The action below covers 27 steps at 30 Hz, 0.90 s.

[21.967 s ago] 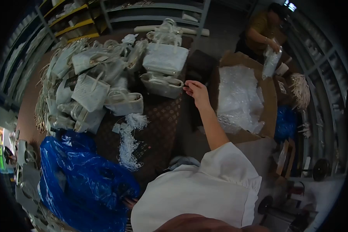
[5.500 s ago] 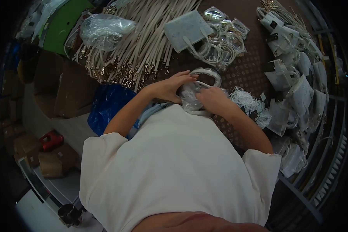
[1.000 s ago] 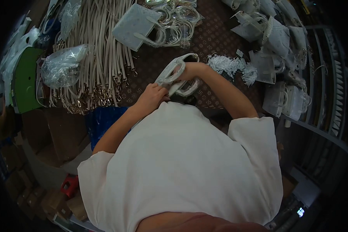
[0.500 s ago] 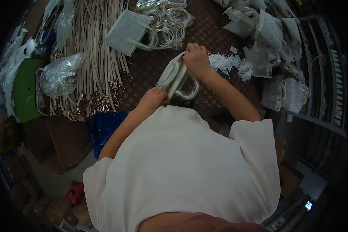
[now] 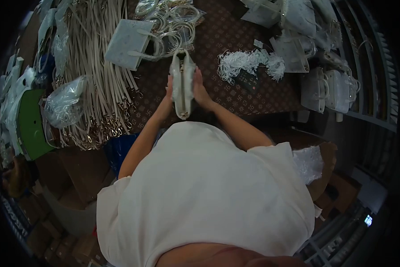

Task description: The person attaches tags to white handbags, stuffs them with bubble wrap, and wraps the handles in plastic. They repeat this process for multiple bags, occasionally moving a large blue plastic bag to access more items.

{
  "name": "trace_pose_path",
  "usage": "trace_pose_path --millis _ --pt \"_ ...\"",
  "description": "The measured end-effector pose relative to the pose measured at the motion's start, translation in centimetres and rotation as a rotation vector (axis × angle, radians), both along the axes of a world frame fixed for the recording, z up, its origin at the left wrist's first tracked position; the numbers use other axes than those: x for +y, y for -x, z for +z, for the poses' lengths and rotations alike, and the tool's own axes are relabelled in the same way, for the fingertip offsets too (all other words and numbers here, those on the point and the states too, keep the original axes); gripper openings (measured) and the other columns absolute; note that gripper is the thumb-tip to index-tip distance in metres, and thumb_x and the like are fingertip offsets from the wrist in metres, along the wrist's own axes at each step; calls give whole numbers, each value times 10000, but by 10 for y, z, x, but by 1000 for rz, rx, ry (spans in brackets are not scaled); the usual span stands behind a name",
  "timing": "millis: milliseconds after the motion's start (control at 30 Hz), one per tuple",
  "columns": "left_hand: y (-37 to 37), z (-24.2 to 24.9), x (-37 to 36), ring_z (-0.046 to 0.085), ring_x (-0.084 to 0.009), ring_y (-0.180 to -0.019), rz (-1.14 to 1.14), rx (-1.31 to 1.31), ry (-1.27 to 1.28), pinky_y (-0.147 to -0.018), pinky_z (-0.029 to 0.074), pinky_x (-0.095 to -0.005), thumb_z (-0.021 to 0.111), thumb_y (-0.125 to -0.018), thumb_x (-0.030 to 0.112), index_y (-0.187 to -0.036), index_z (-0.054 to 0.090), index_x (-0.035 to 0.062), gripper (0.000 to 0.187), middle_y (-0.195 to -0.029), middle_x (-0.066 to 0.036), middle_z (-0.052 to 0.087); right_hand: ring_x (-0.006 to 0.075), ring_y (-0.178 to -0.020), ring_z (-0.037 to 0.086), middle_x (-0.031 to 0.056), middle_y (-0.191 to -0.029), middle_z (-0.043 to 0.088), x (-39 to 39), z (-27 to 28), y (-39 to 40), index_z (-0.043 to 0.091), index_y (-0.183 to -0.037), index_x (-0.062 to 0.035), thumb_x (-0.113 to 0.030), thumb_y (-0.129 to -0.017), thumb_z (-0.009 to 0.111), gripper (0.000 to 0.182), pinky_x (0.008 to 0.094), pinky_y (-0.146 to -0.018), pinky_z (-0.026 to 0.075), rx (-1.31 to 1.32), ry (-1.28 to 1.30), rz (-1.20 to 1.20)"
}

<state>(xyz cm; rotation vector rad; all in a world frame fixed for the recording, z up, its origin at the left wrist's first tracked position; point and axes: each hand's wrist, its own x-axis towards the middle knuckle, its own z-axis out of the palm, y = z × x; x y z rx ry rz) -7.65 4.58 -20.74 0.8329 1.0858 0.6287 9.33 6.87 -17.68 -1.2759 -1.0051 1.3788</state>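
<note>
A pale handbag (image 5: 182,86) stands upright at the near edge of the patterned table, its long narrow top turned up towards me. My left hand (image 5: 169,91) presses against its left side, and my right hand (image 5: 200,90) lies along its right side, so the bag is held between both palms. Just beyond it, to the left, another light bag (image 5: 128,43) with looped handles lies flat. A heap of white strings (image 5: 242,62) is on the table to the right.
Long beige straps (image 5: 93,66) with gold clasps cover the left side, beside a plastic-wrapped bundle (image 5: 66,102) and a green panel (image 5: 32,124). Several wrapped bags (image 5: 313,89) stand at the right by a metal rack (image 5: 373,127). Wrapped handles (image 5: 175,24) lie at the back.
The handbag has gone from tilted to upright, with its top facing me. My right hand has moved down and left to its side; my left hand has moved slightly up. The view has shifted.
</note>
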Motion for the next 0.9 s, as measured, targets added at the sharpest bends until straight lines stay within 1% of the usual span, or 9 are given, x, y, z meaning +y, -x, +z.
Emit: trace_pose_path --millis 133,200,267,300,433,600,667,767,900 --pt "-3 81 -8 147 -248 -1338 49 -204 -300 -1084 79 -346 158 -844 671 -1419 94 79 828 -1465 -122 113 275 -989 546 183 -1113 506 -3 -3 -37 493 -1162 -3 -213 -889 508 345 333 -853 435 -541 -125 3" --pt "5 72 -23 221 -229 -1312 84 -268 -340 -1067 155 -341 332 -901 541 -1397 209 69 696 -1436 -133 210 262 -823 574 166 -1005 523 -5 -4 -79 554 -1064 -12 -176 -807 601 308 338 -750 467 -699 -89 -78" --pt "-6 100 -38 295 -226 -1277 -53 268 -580 -1024 253 -326 516 -892 267 -1335 322 30 539 -1380 -149 306 280 -845 542 147 -981 518 -11 -20 -132 558 -1044 -28 -165 -750 654 339 362 -766 445 -901 -111 -261" --pt "-17 111 -37 492 -197 -1067 61 392 -681 -872 397 -294 567 -821 50 -1245 430 12 448 -1174 -145 507 287 -875 522 140 -974 515 -15 -13 -155 561 -1047 -38 -176 -741 667 352 373 -788 428 -1145 -134 -303" --pt "-16 119 -14 498 -111 -661 115 540 -456 -605 417 -253 548 -846 71 -1187 508 39 345 -795 -45 598 311 -945 468 124 -969 505 -27 -7 -216 563 -1056 -63 -216 -714 699 399 403 -847 379 -1503 -4 -186" --pt "3 145 20 556 -136 -772 75 595 -562 -694 452 -268 543 -842 32 -1184 514 20 344 -924 -93 602 259 -845 520 101 -924 535 -33 5 -233 531 -1086 -47 -170 -674 742 479 353 -760 432 -1284 -69 -181" --pt "9 152 20 574 -180 -846 118 655 -699 -745 464 -298 538 -838 10 -1165 530 21 328 -987 -110 594 250 -778 561 93 -819 561 -35 14 -237 566 -994 -32 -134 -657 734 391 350 -659 457 -735 161 -280" --pt "-23 203 8 575 -237 -874 302 1019 -1268 -760 468 -323 560 -801 -16 -1143 553 34 346 -1011 -113 589 238 -709 579 86 -747 574 -45 15 -250 604 -858 -22 -104 -670 711 231 346 -603 465 -709 15 -204" --pt "-104 208 7 570 -311 -878 -275 479 -1417 -761 475 -360 638 -715 15 -1130 567 56 423 -1003 -136 585 229 -679 575 86 -776 580 -41 61 -219 629 -776 -28 -79 -694 683 110 308 -607 463 -939 -381 176"
